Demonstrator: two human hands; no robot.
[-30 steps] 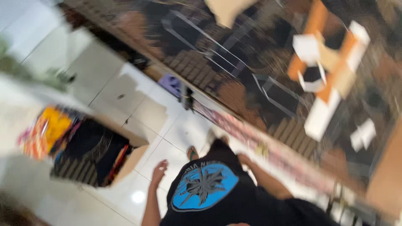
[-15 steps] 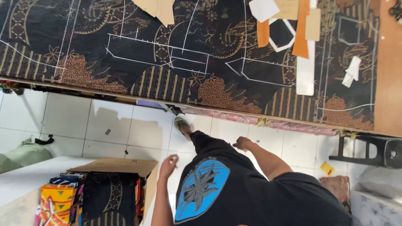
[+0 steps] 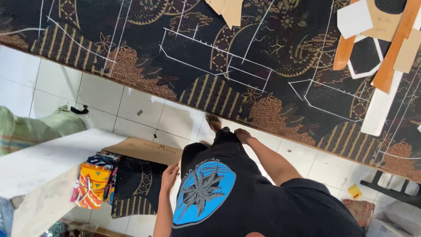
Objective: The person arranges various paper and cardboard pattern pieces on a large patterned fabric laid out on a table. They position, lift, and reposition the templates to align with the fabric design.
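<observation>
The left hand (image 3: 169, 175) hangs low at about 7 o'clock, fingers loosely spread and empty, its fingertips just beside the folded dark patterned cloth (image 3: 131, 188) that lies in an open cardboard box (image 3: 147, 150) on the tiled floor (image 3: 140, 109). At 9 o'clock from that cloth, touching it, sits a stack of bright folded fabrics (image 3: 93, 184) in orange, yellow and pink. The right hand (image 3: 242, 135), near 6 o'clock, rests against the dark shorts (image 3: 221, 145) at the thigh; whether its fingers pinch the cloth I cannot tell, since they curl out of sight. Across the whole top, from 10 to 3 o'clock, a dark batik fabric (image 3: 219, 57) with white chalk lines covers the surface. Paper pattern pieces (image 3: 377, 26), white, tan and orange, lie on it at 2 o'clock, cut off by the frame. One foot (image 3: 214, 122) shows under the surface's edge; the other is hidden.
</observation>
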